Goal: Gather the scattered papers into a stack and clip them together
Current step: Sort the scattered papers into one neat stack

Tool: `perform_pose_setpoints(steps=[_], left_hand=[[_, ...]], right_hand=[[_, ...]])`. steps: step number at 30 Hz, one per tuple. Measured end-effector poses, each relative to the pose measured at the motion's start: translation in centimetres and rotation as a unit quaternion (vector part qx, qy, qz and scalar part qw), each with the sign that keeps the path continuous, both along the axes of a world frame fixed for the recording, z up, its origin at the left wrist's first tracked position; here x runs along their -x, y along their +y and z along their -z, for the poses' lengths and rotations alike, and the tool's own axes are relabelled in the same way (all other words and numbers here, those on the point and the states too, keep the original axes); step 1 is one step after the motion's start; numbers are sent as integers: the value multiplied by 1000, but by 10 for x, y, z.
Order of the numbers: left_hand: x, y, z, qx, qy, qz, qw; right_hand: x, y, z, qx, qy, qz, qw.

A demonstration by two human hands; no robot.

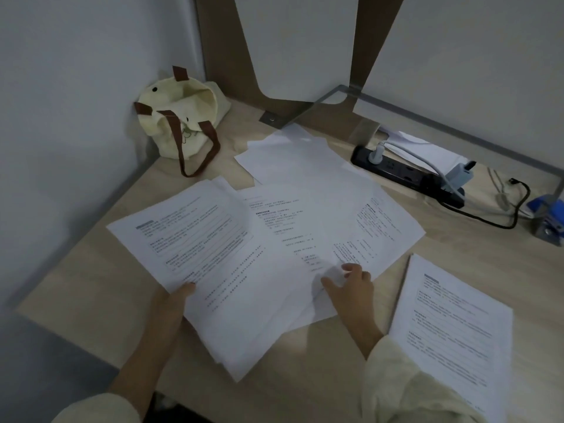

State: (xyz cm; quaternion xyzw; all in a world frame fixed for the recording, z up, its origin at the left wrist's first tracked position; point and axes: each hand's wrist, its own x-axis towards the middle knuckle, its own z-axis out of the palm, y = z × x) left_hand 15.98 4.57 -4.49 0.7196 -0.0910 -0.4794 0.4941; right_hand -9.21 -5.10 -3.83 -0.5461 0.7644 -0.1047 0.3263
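Observation:
Several white printed papers (268,239) lie fanned and overlapping across the middle of the light wooden desk (91,270). My left hand (180,296) grips the lower left edge of a bundle of sheets, thumb on top. My right hand (351,282) pinches a curled corner of a sheet near the pile's lower right. More blank sheets (293,154) spread toward the back. A separate printed sheet (454,322) lies alone at the right. A blue clip-like object (546,215) sits at the far right edge; what it is I cannot tell.
A cream tote bag (180,117) with brown straps stands in the back left corner against the wall. A black power strip (406,175) with plugs and cables lies at the back right. A metal frame (457,129) runs along the back.

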Motion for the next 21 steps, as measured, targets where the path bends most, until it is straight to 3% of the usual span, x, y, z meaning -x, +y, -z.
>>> perform_pose_setpoints(steps=[3, 7, 11, 15, 17, 21], left_hand=[[-13, 16, -1, -12, -36, -2, 999], [-27, 32, -4, -25, -45, -22, 998], [-34, 39, -15, -22, -32, -29, 999], [-37, 42, -23, 2, -2, -17, 1000], [-37, 37, -25, 8, 20, 1, 1000], [-22, 15, -27, 33, 61, 7, 998]], right_hand=[[-5, -6, 5, -6, 96, -61, 993], [-13, -9, 6, -49, 77, -63, 994], [-11, -2, -3, -11, -41, -64, 997], [6, -2, -15, 26, -175, -5, 984], [18, -1, -20, -11, -233, 13, 972], [36, 8, -17, -119, -259, 13, 959]])
